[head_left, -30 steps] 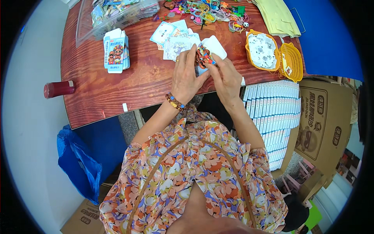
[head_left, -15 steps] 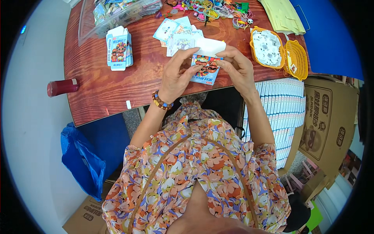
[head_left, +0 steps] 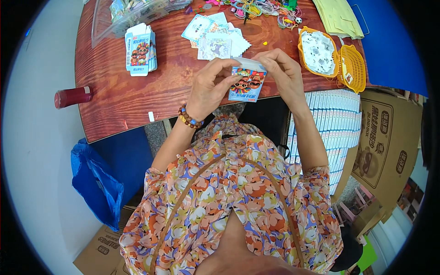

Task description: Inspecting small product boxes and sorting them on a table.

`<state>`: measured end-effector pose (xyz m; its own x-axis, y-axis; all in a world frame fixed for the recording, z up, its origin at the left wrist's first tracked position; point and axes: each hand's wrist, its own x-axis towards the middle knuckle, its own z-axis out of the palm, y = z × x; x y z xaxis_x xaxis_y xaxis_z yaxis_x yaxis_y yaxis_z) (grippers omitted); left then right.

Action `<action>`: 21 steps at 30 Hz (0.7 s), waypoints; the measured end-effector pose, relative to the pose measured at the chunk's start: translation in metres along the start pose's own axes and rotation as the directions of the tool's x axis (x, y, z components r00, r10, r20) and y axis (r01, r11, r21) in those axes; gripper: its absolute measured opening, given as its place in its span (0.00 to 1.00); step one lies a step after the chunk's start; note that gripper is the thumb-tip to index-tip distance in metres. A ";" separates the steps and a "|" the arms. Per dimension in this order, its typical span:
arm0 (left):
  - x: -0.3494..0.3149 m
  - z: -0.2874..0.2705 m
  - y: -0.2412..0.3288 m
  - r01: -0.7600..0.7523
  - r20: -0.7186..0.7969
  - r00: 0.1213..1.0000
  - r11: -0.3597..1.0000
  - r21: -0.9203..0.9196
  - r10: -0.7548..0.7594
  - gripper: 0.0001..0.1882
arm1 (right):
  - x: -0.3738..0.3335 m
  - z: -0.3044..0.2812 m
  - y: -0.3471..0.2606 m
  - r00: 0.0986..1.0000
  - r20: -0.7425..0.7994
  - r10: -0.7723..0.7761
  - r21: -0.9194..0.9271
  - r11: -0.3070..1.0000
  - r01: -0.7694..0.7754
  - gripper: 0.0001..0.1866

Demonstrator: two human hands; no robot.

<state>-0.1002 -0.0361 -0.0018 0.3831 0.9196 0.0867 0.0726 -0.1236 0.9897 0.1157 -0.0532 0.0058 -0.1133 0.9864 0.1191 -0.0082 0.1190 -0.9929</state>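
Note:
Between my hands is a small blue cardboard box [head_left: 247, 87] printed with colourful cartoon figures, held over the table's near edge. My left hand [head_left: 213, 85] pinches its left side, thumb on the printed face. At the upper right corner, my right hand [head_left: 282, 73] grips the box by its white top flap. Whether anything is inside the box cannot be seen. Just beyond my hands lie several loose printed cards [head_left: 215, 39]. Further left stands a pile of flat, matching boxes [head_left: 140, 50].
A clear plastic bin [head_left: 107, 30] of packets, tangled colourful cords and trinkets [head_left: 256, 9], and yellow baskets [head_left: 352, 68] with small white packets [head_left: 317, 52] are on the table. A dark red cylinder [head_left: 73, 97] sits left. Rows of boxes [head_left: 330, 121] fill a carton at right.
The white flap, upright before, is now folded lower toward the box top. My right hand has moved slightly right and up, and the box has shifted a little right.

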 end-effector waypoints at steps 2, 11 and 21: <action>-0.002 0.001 -0.002 0.003 -0.010 1.000 1.000 -0.022 -0.004 0.12 | 0.002 0.001 -0.004 0.998 0.020 0.059 0.056 0.997 -0.060 0.09; -0.005 0.002 -0.005 0.037 0.052 0.998 0.997 -0.061 -0.034 0.16 | 0.008 -0.017 -0.018 0.945 0.199 0.258 -0.090 0.965 -0.245 0.12; -0.005 0.005 -0.005 0.061 0.034 0.998 0.994 -0.095 -0.058 0.21 | 0.008 -0.015 -0.022 0.946 0.210 0.249 -0.325 0.930 -0.173 0.12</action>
<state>-0.0985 -0.0420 -0.0079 0.4090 0.9122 0.0249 0.0082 -0.0309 0.9995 0.1302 -0.0462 0.0287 -0.3173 0.9386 -0.1355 0.3349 -0.0228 -0.9420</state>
